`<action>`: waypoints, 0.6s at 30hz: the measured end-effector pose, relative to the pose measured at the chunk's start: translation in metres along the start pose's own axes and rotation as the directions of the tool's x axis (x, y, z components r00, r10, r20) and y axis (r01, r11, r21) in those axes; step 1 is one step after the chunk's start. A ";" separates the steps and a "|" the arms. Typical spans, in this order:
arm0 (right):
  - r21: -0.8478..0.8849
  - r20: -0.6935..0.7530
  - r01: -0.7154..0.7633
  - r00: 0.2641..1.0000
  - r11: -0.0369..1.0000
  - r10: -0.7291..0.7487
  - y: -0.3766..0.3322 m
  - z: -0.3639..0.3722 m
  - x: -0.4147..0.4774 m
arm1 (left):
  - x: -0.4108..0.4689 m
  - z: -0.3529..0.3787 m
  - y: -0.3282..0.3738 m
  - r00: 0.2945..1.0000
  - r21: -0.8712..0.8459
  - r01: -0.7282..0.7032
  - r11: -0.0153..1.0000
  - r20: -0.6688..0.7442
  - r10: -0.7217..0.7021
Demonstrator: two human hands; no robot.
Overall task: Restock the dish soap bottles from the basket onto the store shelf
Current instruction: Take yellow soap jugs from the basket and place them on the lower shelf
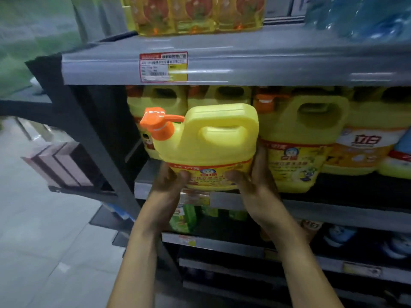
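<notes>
Two bare forearms reach up from the bottom edge toward the shelving. The left hand (170, 181) grips the lower left corner of a yellow dish soap bottle (213, 147), its thumb pressed flat on the front label and its other fingers hidden behind the bottle. The right hand (252, 176) grips the lower right corner, thumb on the label and fingers curled up the bottle's side.

The bottle stands upright at the front lip of the middle shelf (333, 213), with its orange pump (159, 125) pointing left and its moulded handle on top. Whether its base rests on the shelf cannot be told.

Just behind and to the right, a row of matching yellow bottles (304, 138) fills the same shelf. Above them, the upper shelf edge (255, 65) carries a red-bordered price tag (163, 66). Clear bottles of golden liquid (195, 14) stand on top.
</notes>
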State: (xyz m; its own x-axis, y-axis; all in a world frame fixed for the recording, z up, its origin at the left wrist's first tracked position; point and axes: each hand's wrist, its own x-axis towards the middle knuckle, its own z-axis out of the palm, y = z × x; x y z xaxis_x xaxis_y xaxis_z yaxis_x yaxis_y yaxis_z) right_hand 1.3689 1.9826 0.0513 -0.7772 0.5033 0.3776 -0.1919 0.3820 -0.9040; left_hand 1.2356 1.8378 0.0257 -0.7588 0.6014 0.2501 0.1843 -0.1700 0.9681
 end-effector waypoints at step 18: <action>-0.193 -0.338 -0.098 0.941 0.976 0.027 0.027 0.045 0.042 | 0.066 -0.021 -0.033 0.999 0.072 0.020 0.997 -0.040 -0.017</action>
State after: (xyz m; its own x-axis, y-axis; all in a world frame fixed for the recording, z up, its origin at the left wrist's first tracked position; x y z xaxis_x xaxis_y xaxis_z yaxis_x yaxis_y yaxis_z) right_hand 1.3040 1.9797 0.0340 -0.5340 0.7457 0.3984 0.0043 0.4736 -0.8807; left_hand 1.1668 1.8668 0.0101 -0.7861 0.5726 0.2328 0.2139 -0.1012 0.9716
